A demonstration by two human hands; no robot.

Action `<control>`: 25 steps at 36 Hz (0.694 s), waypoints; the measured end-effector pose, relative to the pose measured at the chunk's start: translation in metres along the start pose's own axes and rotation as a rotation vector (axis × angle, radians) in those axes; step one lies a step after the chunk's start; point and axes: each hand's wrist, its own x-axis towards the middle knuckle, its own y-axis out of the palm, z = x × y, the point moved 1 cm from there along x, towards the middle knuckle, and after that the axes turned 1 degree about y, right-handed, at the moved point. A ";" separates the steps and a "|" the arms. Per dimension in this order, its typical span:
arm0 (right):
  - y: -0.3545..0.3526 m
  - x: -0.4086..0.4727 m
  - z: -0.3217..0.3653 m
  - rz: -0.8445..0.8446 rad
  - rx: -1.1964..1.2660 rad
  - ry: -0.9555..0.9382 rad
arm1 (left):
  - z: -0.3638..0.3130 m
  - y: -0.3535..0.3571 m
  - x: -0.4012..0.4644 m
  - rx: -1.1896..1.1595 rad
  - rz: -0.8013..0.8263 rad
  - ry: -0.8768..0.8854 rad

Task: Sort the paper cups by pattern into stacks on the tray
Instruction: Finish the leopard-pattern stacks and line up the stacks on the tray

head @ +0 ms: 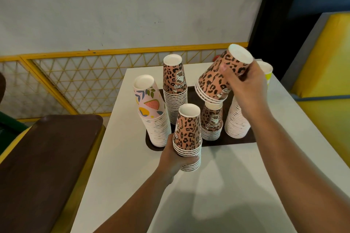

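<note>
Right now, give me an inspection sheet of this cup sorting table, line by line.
Surface: white table with a dark tray on it.
Job's things: on the tray stand a fruit-pattern stack, a tall leopard stack, a short leopard stack and a stack whose pattern is hidden.
Clutter: a yellow-green cup behind the right hand; an empty brown tray to the left.
Grippers: left hand grips a small leopard stack; right hand holds a tilted leopard bundle above the short stack.
Cables: nothing seen.
Surroundings: yellow lattice fence, grey wall, plant top right.
</note>
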 end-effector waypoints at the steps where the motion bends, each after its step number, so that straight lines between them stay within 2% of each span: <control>1: 0.000 0.002 -0.002 -0.019 -0.066 -0.032 | 0.000 0.000 0.000 -0.001 -0.001 0.001; 5: 0.007 0.000 -0.024 -0.007 -0.240 -0.082 | -0.002 0.001 0.000 -0.004 0.001 0.009; 11: 0.017 -0.009 -0.055 0.039 -0.308 -0.047 | -0.005 0.002 -0.001 -0.013 0.020 0.013; 15: 0.019 -0.013 -0.066 0.129 -0.348 0.009 | -0.005 0.001 -0.002 -0.019 0.021 0.013; 18: 0.021 -0.017 -0.067 0.160 -0.274 0.037 | -0.006 0.001 -0.002 -0.024 0.015 0.007; 21: 0.021 -0.025 -0.053 0.136 -0.214 -0.031 | -0.006 0.001 -0.002 -0.024 0.009 0.012; 25: 0.023 -0.044 -0.035 0.320 -0.196 -0.097 | -0.009 0.004 -0.001 -0.035 0.013 0.032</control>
